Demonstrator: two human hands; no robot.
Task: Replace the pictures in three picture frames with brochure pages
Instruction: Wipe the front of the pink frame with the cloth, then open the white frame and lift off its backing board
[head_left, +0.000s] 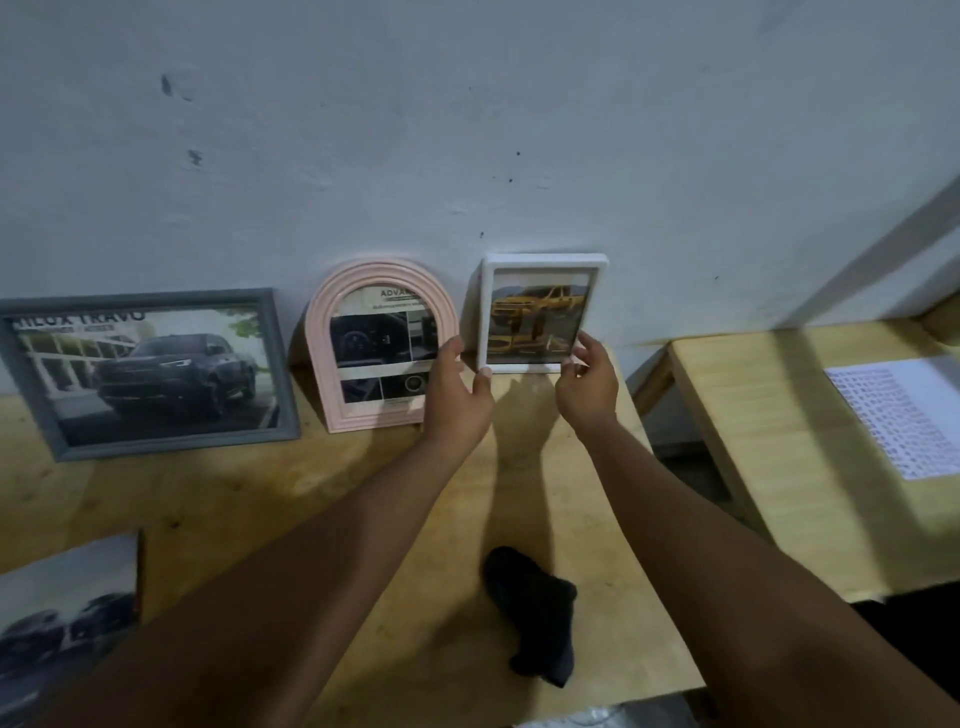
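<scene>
Three picture frames lean against the wall on a wooden table (218, 499). A grey frame (156, 374) at the left shows a dark car. A pink arched frame (382, 343) in the middle holds a brochure page with dashboard photos. A small white frame (540, 312) at the right shows yellow trucks. My left hand (457, 389) touches the white frame's lower left corner with its thumb, fingers spread. My right hand (589, 379) touches its lower right edge with the fingertips. Neither hand clearly grips it.
A brochure (67, 613) with dark cars lies at the table's near left corner. A black cloth (535, 613) lies near the front edge. A second wooden table (779, 457) at the right carries a printed sheet (904, 410), with a gap between the tables.
</scene>
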